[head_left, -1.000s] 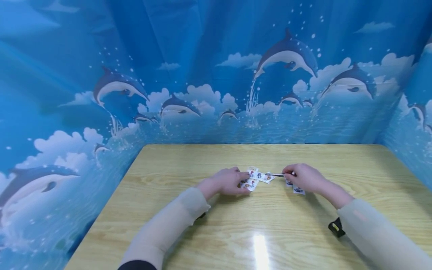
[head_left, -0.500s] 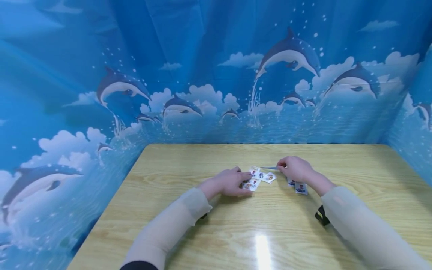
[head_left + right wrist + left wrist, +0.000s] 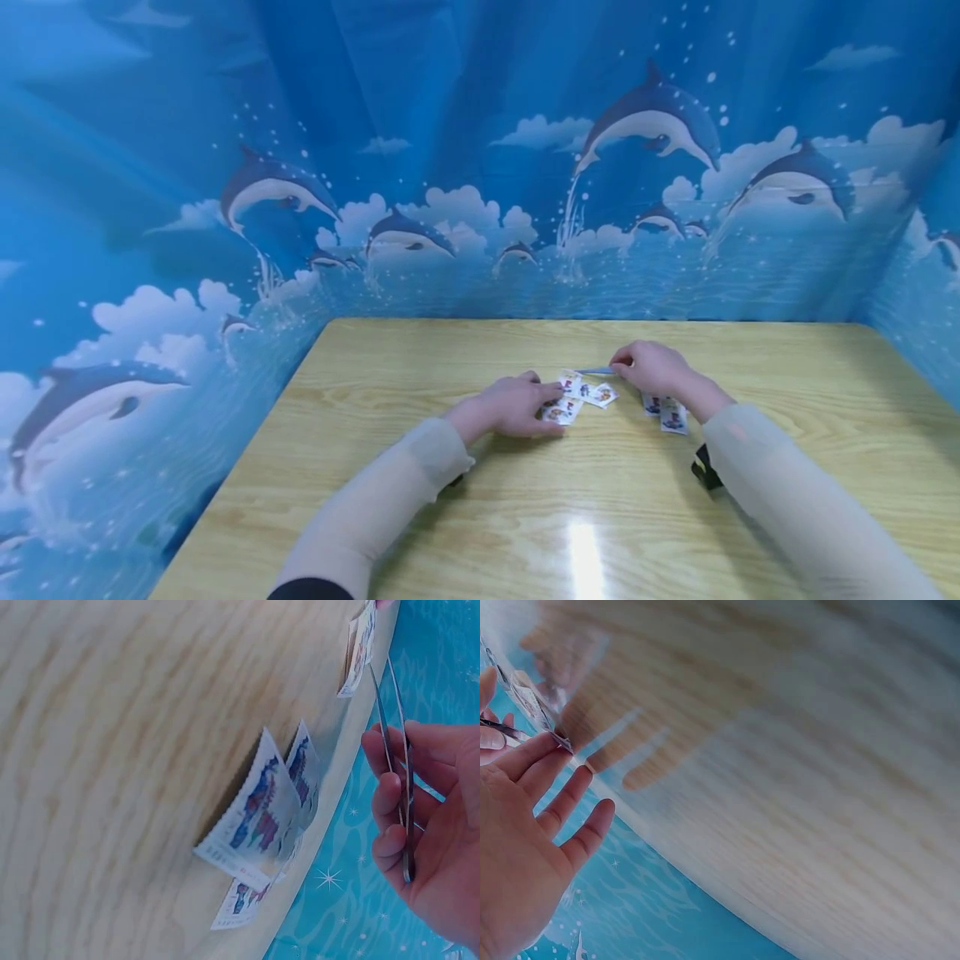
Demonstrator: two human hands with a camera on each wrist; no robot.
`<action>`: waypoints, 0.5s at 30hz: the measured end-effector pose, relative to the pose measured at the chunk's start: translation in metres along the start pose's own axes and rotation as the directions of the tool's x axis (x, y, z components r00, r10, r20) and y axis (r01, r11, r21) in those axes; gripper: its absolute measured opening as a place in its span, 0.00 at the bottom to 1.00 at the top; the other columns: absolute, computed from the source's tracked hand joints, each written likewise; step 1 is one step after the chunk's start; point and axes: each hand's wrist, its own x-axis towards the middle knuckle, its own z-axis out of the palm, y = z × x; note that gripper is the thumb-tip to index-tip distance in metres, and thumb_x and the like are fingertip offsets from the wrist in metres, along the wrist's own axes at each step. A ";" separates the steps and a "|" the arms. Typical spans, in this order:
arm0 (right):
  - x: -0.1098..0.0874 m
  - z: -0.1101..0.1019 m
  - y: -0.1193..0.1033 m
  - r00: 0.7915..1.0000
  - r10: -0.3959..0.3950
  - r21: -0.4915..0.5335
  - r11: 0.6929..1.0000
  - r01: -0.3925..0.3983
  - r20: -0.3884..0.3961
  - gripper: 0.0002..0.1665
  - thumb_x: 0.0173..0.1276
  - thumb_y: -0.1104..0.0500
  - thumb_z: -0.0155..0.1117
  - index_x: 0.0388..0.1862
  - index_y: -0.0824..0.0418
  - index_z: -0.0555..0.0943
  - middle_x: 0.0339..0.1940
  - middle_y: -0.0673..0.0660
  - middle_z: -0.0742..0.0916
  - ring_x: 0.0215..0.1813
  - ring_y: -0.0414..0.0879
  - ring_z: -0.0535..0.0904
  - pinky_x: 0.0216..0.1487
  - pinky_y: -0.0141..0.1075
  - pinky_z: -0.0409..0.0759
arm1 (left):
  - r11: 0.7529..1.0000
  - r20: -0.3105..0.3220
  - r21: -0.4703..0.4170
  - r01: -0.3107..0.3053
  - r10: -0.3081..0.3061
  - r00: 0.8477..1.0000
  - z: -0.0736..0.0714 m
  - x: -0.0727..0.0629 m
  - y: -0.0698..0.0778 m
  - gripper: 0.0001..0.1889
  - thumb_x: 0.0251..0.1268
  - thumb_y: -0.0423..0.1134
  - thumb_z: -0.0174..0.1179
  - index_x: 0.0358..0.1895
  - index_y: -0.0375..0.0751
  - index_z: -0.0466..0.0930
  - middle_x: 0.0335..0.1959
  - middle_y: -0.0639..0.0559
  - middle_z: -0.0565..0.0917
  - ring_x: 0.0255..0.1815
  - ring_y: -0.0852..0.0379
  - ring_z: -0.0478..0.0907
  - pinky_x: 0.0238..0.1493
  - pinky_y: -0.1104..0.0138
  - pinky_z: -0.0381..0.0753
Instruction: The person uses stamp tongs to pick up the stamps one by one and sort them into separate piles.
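Observation:
Several postage stamps (image 3: 602, 395) with perforated edges lie overlapping near the middle of the table. My left hand (image 3: 513, 407) rests at their left side, and in the left wrist view its extended fingers touch a stamp's edge. A pair of metal tweezers (image 3: 409, 847) is gripped in my right hand (image 3: 656, 369), fingers curled round its legs. The legs are parted toward the tips, which reach left to the far edge of the stamp group. Under and beside my right wrist lie more stamps (image 3: 259, 814), curled up from the wood in the right wrist view.
The wood-grain table (image 3: 360, 433) ends at a blue dolphin-print curtain (image 3: 450, 287) along its back and left side. A bright light reflection shows near the front. A black wrist strap (image 3: 705, 468) hangs below my right sleeve.
My right hand has moved left and toward the back, taking the tweezers' tips from over the right-hand stamp of the group to its far edge. My left hand stays in place.

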 end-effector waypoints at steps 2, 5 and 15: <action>0.001 -0.001 0.001 1.000 0.001 0.010 1.000 -0.001 0.005 0.17 0.74 0.56 0.56 0.51 0.65 0.83 0.47 0.62 0.86 0.49 0.58 0.81 0.52 0.55 0.76 | 1.000 0.000 -0.003 0.005 -0.005 1.000 0.000 0.000 0.000 0.39 0.66 0.69 0.47 0.75 0.54 0.60 0.73 0.62 0.62 0.65 0.54 0.66 0.59 0.61 0.72; 0.001 -0.001 0.003 1.000 0.010 0.032 0.999 -0.010 0.008 0.17 0.74 0.56 0.56 0.51 0.65 0.84 0.47 0.62 0.86 0.49 0.57 0.81 0.52 0.55 0.77 | 1.000 0.005 -0.012 0.010 -0.010 1.000 0.000 0.000 0.001 0.38 0.66 0.69 0.47 0.75 0.54 0.60 0.74 0.62 0.62 0.66 0.54 0.65 0.60 0.61 0.71; -0.004 -0.005 0.007 0.999 0.033 0.158 0.987 -0.038 0.028 0.19 0.74 0.56 0.55 0.52 0.68 0.82 0.45 0.61 0.86 0.46 0.54 0.81 0.51 0.54 0.77 | 1.000 0.002 -0.003 0.006 -0.006 1.000 -0.002 -0.002 0.002 0.38 0.67 0.68 0.48 0.75 0.53 0.60 0.74 0.60 0.62 0.68 0.52 0.64 0.61 0.61 0.70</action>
